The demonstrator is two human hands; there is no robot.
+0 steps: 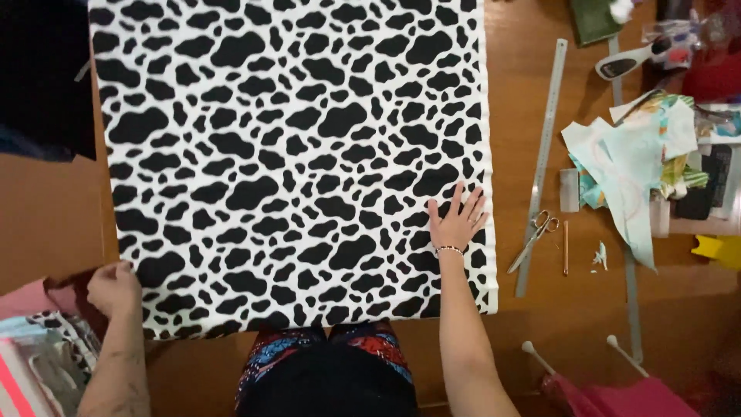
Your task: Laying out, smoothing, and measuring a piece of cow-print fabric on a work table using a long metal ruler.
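1. Left hand (114, 287): fingers curled together at the near left edge of the cow-print fabric (293, 154); whether they pinch the edge cannot be told.
2. Right hand (457, 220): flat on the fabric near its right edge, fingers spread apart, gripping nothing.
3. Fabric: spread flat over the wooden table (525, 85).
4. Scissors (534, 235), pencil (565, 248) and long metal ruler (543, 154): on bare table just right of the fabric.
5. Paper scraps (633, 154): farther right.

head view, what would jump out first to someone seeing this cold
The black-and-white cow-print fabric spread over most of the wooden table. The right hand lies flat near its right edge, the left hand grips its lower left corner. Right of the cloth lie a long metal ruler and scissors.
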